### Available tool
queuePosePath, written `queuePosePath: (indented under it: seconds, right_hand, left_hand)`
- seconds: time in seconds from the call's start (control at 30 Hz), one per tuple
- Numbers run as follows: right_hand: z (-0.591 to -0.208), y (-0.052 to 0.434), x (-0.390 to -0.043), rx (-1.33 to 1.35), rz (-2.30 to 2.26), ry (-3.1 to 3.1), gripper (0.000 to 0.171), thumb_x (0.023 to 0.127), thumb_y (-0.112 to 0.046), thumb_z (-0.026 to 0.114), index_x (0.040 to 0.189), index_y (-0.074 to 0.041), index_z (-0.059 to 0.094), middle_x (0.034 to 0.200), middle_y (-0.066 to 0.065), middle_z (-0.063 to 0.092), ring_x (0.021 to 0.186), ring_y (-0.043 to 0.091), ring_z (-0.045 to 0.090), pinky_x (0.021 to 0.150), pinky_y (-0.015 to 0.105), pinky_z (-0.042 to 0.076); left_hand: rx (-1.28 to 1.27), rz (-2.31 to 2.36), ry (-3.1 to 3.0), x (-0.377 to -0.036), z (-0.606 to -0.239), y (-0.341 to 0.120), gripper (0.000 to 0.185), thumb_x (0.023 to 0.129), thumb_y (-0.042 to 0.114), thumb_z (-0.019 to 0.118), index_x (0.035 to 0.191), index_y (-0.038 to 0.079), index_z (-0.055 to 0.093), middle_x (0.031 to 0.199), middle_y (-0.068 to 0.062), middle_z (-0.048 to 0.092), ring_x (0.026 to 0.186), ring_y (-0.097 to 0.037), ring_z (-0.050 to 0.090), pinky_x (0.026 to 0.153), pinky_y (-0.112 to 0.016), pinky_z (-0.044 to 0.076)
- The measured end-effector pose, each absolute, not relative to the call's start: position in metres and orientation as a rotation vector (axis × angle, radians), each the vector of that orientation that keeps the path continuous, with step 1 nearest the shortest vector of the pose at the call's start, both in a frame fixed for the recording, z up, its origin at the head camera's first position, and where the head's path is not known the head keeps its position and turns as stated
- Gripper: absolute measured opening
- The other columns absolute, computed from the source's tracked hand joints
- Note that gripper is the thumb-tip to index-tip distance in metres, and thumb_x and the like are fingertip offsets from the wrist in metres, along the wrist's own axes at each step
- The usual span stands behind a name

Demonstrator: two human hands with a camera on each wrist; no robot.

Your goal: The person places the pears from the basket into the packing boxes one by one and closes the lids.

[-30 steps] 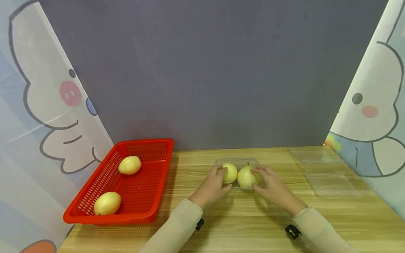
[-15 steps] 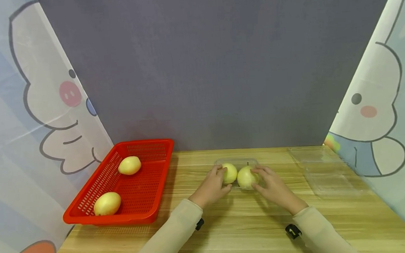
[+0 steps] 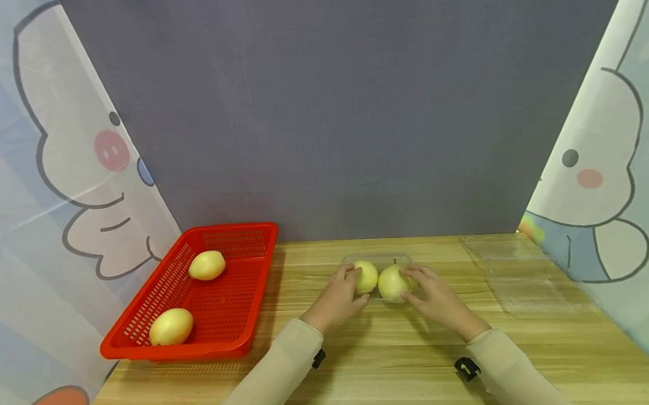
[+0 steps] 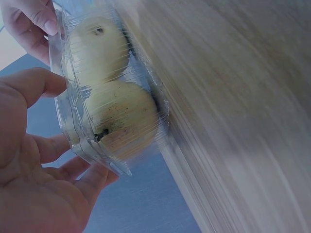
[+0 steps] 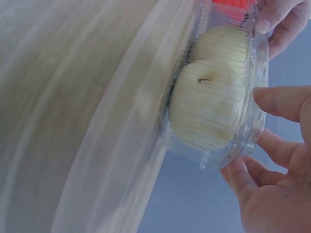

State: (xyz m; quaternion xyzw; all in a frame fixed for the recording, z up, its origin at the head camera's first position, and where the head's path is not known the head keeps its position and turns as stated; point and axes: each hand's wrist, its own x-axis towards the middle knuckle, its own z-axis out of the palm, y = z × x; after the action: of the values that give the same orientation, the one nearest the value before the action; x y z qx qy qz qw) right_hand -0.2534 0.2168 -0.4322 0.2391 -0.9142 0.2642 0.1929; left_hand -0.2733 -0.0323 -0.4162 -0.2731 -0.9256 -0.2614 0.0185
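Observation:
A clear plastic clamshell box (image 3: 377,259) stands on the table with two pale yellow-green pears inside, side by side. The left pear (image 3: 366,277) and the right pear (image 3: 395,283) show through the plastic. My left hand (image 3: 337,298) grips the box's left end, thumb (image 4: 51,82) on the near rim and fingers round the corner. On the right end my right hand (image 3: 439,297) does likewise, its thumb (image 5: 279,101) against the near rim. Both wrist views show the box's ribbed wall and the lip between the fingers. Whether the lid is latched cannot be seen.
To the left stands a red slotted basket (image 3: 244,347) with two pale yellow oval fruits (image 3: 171,327) in it. Several clear plastic boxes or lids (image 3: 532,283) lie at the table's right. A grey panel (image 3: 320,117) borders the back, and printed curtains flank both sides.
Almost nothing differs. Both hands keep their places on the box, and the whole head view shifts very slightly.

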Motion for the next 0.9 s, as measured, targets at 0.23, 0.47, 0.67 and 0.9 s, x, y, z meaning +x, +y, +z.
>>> queuePosePath:
  seconds: [0.23,0.47,0.67,0.9]
  right_hand:
    - [-0.430,0.213,-0.254,0.662,0.773,-2.592,0.049,0.088,-0.008,0.077,0.130,0.009,0.058,0.136,0.032,0.051,0.120,0.047,0.054,0.091,0.054,0.052]
    - [-0.428,0.210,-0.256,0.637,0.803,-2.615,0.050,0.088,-0.009,0.077,0.132,0.006,0.059,0.138,0.029,0.051,0.119,0.044,0.056,0.092,0.052,0.053]
    - [-0.427,0.206,-0.260,0.632,0.828,-2.624,0.050,0.088,-0.009,0.078,0.132,0.005,0.059,0.139,0.028,0.051,0.118,0.043,0.057,0.092,0.051,0.053]
    - [-0.427,0.202,-0.263,0.627,0.843,-2.642,0.051,0.089,-0.012,0.077,0.133,0.004,0.058,0.140,0.028,0.050,0.119,0.044,0.056,0.093,0.052,0.052]
  left_hand:
    - [-0.837,-0.849,-2.890,-0.274,-0.416,-0.036,0.065,0.100,0.027,0.064,0.152,-0.001,0.036,0.158,-0.021,0.026,0.141,-0.037,0.035,0.108,-0.045,0.041]
    - [-0.831,-0.816,-2.910,-0.275,-0.415,-0.039,0.065,0.101,0.026,0.062,0.153,-0.002,0.034,0.159,-0.021,0.024,0.142,-0.036,0.034,0.109,-0.043,0.040]
    - [-0.813,-0.785,-2.923,-0.278,-0.416,-0.042,0.065,0.102,0.028,0.061,0.154,-0.001,0.034,0.160,-0.020,0.023,0.144,-0.036,0.031,0.111,-0.044,0.037]
    - [-0.804,-0.786,-2.926,-0.278,-0.415,-0.046,0.064,0.103,0.026,0.059,0.154,-0.001,0.033,0.160,-0.022,0.022,0.144,-0.038,0.030,0.111,-0.046,0.037]
